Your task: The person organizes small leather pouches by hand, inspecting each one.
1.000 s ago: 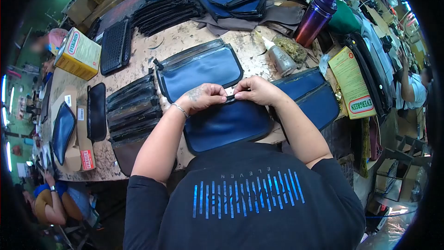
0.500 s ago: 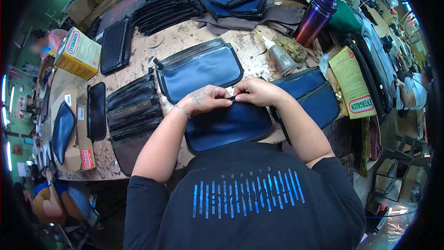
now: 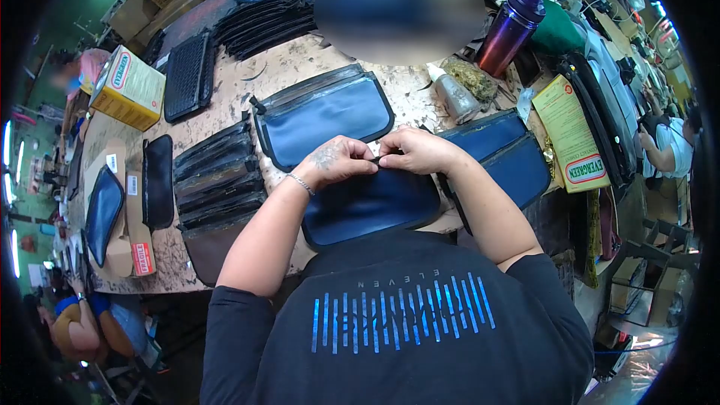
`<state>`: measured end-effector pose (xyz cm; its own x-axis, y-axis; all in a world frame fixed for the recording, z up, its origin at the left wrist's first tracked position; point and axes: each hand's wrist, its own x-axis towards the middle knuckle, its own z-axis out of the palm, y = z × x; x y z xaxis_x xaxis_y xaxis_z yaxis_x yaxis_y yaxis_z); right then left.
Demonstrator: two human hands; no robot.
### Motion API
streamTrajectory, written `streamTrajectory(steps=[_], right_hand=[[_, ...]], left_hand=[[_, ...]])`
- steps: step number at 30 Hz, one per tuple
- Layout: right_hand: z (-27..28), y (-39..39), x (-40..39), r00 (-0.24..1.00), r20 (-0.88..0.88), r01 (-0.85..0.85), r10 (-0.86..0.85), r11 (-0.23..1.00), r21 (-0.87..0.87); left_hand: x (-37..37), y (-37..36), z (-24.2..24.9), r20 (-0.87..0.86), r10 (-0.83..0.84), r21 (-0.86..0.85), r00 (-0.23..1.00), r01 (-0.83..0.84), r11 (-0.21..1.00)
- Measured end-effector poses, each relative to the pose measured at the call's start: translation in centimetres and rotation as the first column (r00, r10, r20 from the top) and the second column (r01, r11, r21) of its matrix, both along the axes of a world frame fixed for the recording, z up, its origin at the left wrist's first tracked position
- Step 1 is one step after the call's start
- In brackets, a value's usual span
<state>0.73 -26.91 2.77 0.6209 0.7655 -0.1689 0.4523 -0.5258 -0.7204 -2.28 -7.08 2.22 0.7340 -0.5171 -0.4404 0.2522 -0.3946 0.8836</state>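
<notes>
A dark blue leather-like panel with black edging (image 3: 371,210) lies at the table's near edge, against my shirt. Both hands meet at the middle of its far edge. My left hand (image 3: 334,161) pinches the black edge strip between thumb and fingers. Close beside it, my right hand (image 3: 418,151) pinches the same edge; the fingertips nearly touch and hide the strip between them. Just beyond my hands is a lighter-looking blue panel (image 3: 330,111) with black trim. More blue panels (image 3: 499,156) lie by my right forearm.
Overlapping black-edged pieces (image 3: 217,172) lie to the left, near a cardboard piece (image 3: 116,244) and a yellow can (image 3: 129,88). A nozzle bottle (image 3: 454,97), purple flask (image 3: 512,30) and yellow-green tin (image 3: 570,135) stand right. A blurred oval covers the far middle.
My hands stay pinched at the panel's edge, with only a very slight shift of the left wrist. The panel has hardly moved.
</notes>
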Motion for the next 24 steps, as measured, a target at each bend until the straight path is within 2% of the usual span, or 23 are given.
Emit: streamTrajectory(steps=[2, 4, 5, 7, 8, 9, 11, 14, 15, 17, 19, 20, 21, 22, 23, 24], right_hand=[[0.3, -0.4, -0.2, 1.0, 0.013, 0.017, -0.017, 1.0, 0.01], [0.7, -0.3, -0.4, 0.996, 0.091, 0.015, -0.018, 0.999, 0.031], [0.3, -0.2, -0.4, 0.996, 0.078, 0.033, -0.033, 0.999, 0.002], [0.0, -0.2, -0.7, 0.991, 0.102, 0.083, -0.083, 0.997, 0.003], [0.0, -0.1, -0.8, 0.993, 0.106, 0.06, -0.06, 0.998, 0.008], [0.1, -0.1, -0.9, 0.992, 0.094, 0.08, -0.079, 0.997, -0.001], [0.2, -0.3, -1.1, 0.991, 0.087, 0.105, -0.104, 0.994, -0.01], [-0.6, -0.5, -1.2, 0.985, 0.106, 0.14, -0.136, 0.99, -0.023], [-0.6, -0.6, -1.2, 0.985, 0.105, 0.14, -0.137, 0.99, -0.021], [-0.4, -0.6, -1.3, 0.986, 0.08, 0.149, -0.145, 0.988, -0.035], [-0.3, -0.7, -1.5, 0.977, 0.144, 0.156, -0.156, 0.988, 0.008], [-0.2, -0.6, -1.7, 0.964, 0.204, 0.165, -0.172, 0.985, 0.051], [0.5, -0.5, -2.1, 0.948, 0.223, 0.207, -0.227, 0.972, 0.109], [0.2, -0.5, -2.1, 0.928, 0.277, 0.214, -0.25, 0.965, 0.153], [0.4, -0.4, -2.3, 0.928, 0.237, 0.236, -0.288, 0.946, 0.223], [0.1, -0.4, -2.2, 0.929, 0.218, 0.228, -0.3, 0.926, 0.301]], left_hand=[[-0.1, -0.3, 0.4, 0.011, 0.02, 0.002, 1.0, -0.02, 1.0], [-0.4, -0.6, 1.4, 0.126, -0.059, 0.205, 0.99, 0.032, 0.978], [-0.6, -0.2, -0.5, 0.481, -0.117, 0.185, 0.869, 0.03, 0.982], [-2.4, -0.6, 0.4, 0.651, -0.122, 0.359, 0.749, -0.162, 0.919], [-3.3, -0.6, 1.2, 0.65, -0.122, 0.413, 0.75, -0.214, 0.885], [-4.2, -0.4, 1.1, 0.719, -0.083, 0.392, 0.69, -0.305, 0.868], [-5.6, 0.5, 1.6, 0.832, 0.035, 0.243, 0.554, -0.422, 0.874], [-7.4, 3.4, 2.3, 0.834, 0.252, 0.045, 0.491, -0.516, 0.856], [-8.2, 4.4, 2.7, 0.865, 0.268, 0.026, 0.424, -0.571, 0.821], [-9.9, 6.4, 2.8, 0.846, 0.391, -0.024, 0.362, -0.707, 0.706], [-12.2, 9.4, 3.1, 0.88, 0.383, 0.013, 0.28, -0.821, 0.571], [-13.7, 11.9, 2.2, 0.89, 0.396, 0.025, 0.227, -0.89, 0.454], [-15.5, 14.6, 1.4, 0.91, 0.351, 0.122, 0.219, -0.953, 0.278], [-17.3, 17.7, 0.1, 0.923, 0.301, 0.217, 0.238, -0.971, 0.104], [-19.2, 19.7, -1.2, 0.93, 0.26, 0.292, 0.26, -0.952, -0.09], [-20.3, 20.6, -1.2, 0.829, 0.489, 0.324, 0.274, -0.946, -0.02]])
